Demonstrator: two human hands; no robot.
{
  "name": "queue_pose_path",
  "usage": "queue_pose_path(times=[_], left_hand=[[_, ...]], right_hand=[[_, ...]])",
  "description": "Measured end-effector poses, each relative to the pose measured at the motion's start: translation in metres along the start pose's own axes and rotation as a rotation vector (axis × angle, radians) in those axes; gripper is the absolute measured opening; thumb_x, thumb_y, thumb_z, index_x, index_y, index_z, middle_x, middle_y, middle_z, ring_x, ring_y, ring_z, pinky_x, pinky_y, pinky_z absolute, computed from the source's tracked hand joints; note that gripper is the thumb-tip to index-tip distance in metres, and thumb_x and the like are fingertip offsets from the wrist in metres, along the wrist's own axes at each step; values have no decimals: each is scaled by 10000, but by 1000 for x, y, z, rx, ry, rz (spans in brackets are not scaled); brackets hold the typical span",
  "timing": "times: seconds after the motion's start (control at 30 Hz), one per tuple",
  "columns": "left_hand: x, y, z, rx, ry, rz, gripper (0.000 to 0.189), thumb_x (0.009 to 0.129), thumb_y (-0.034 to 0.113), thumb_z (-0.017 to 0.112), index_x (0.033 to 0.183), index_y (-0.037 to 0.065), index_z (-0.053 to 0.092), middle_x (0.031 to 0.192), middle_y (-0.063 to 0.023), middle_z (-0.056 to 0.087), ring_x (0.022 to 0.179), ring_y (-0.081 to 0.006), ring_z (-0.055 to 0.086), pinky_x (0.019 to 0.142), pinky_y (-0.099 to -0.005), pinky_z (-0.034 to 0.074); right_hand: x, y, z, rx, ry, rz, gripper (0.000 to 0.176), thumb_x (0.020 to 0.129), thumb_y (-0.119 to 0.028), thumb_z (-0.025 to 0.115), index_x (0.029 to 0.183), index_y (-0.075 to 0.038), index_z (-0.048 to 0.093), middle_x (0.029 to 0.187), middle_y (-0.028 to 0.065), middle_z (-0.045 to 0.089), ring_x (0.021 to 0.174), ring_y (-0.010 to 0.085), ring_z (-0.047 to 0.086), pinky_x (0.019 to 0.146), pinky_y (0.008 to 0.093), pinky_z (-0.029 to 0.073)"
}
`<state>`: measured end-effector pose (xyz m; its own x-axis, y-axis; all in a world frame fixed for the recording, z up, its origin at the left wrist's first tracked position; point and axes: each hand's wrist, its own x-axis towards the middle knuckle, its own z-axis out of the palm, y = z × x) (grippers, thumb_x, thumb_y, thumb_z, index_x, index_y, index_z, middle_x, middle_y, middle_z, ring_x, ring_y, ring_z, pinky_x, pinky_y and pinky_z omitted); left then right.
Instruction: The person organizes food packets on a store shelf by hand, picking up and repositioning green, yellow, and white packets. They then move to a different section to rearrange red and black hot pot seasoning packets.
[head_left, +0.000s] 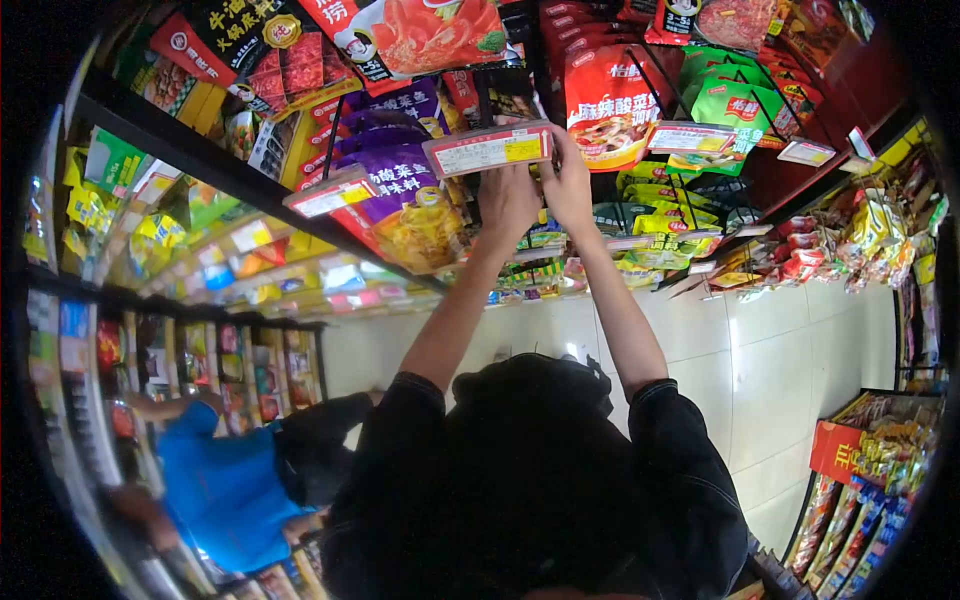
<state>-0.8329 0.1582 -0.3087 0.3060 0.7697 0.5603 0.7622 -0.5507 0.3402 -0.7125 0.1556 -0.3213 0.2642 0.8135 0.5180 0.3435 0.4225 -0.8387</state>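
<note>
Both of my hands reach up to a price tag holder (487, 150) on the rack of hanging seasoning packets. My left hand (508, 203) is just below the holder, its fingertips hidden behind it. Beside it, my right hand (568, 190) is at the holder's right end, with fingers pointing up along the edge; whether it grips anything cannot be made out. Purple packets (400, 190) hang to the left of my hands and red packets (605, 105) to the right. A dark packet partly shows above the holder.
Green packets (735, 110) hang farther right. Another person in a blue shirt (225, 480) is at the shelves on the lower left. A red display box (838, 452) stands at the lower right, beyond the pale tiled floor (690, 350).
</note>
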Motion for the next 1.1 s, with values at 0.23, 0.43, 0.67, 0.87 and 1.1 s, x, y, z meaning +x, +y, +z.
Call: queue_pose_path(times=[0.23,0.43,0.67,0.87,1.1], left_hand=[[21,-27,27,12,-89,-116,1025,815,103,693,1672,130,130,1690,-305,113,1522,-504,242,1226,-560,277],[45,-56,62,55,-12,-97,999,824,180,711,1668,150,178,1736,-190,56,1528,-440,292,1220,-530,312],[28,-28,54,-122,-54,-132,883,900,100,660,1658,132,208,1713,-246,100,1544,-447,233,1208,-487,337],[-69,36,12,-415,-50,-150,678,934,7,609,1568,78,382,1633,-223,310,1469,-425,377,1173,-467,391],[-190,53,-2,-512,-193,-164,470,884,-41,582,1345,50,594,1399,-192,521,1309,-388,541,1069,-445,483]], right_hand=[[-80,-34,-45,27,-162,225,329,1026,-76,597,1353,-39,597,1106,92,704,921,127,657,809,282,538],[-127,-56,-93,186,-145,363,235,1028,-54,567,1238,-18,666,968,92,739,781,128,674,684,283,530],[-128,-90,-131,176,-29,416,206,1051,-84,572,1217,-22,678,952,44,724,793,82,646,666,244,521],[-87,-132,-178,33,141,156,170,1042,-80,592,1151,0,694,1030,86,714,890,132,667,785,281,545],[46,-186,-233,-136,330,-268,301,1007,-64,643,1305,-20,625,1268,99,667,1149,166,636,961,299,512]])
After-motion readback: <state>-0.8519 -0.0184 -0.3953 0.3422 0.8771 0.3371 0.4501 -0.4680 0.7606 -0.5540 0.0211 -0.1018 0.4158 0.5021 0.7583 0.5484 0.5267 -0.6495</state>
